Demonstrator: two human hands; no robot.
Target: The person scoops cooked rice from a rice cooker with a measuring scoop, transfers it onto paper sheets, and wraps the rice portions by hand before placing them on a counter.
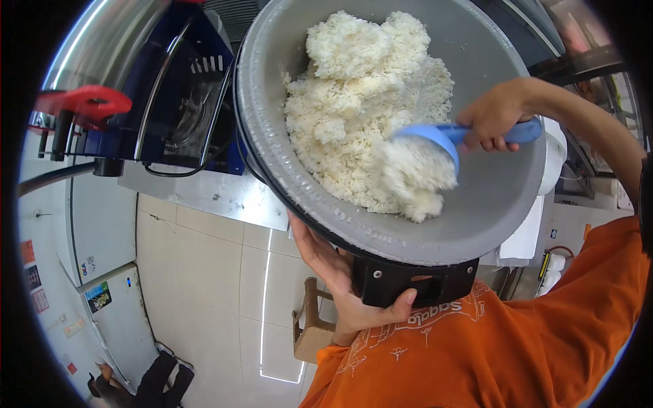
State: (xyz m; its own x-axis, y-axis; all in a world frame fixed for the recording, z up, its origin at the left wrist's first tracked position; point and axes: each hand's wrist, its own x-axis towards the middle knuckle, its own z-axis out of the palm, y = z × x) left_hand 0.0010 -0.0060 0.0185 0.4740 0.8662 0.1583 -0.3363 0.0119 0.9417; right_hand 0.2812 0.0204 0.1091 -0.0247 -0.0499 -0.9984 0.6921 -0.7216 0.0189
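Note:
A large rice cooker pot (490, 214) of grey metal tilts towards me, with a mound of cooked white rice (352, 107) in it. My right hand (492, 115) grips the handle of a blue rice scoop (433, 133). Rice spills around the scoop's bowl, blurred by motion, low on the mound's near right side. Beneath the rim, my left hand (352, 285) clasps the black handle bracket (423, 280) of the cooker's outer body, its thumb on the front. Part of that hand is hidden behind the bracket.
Left of the pot, a dark blue appliance (122, 117) with a red handle (97, 102) stands on a steel counter (214, 196). A brown woven stool (316, 331) is on the tiled floor. Another person (148, 382) is near a white refrigerator (122, 311). White bowls (555, 153) sit right of the pot.

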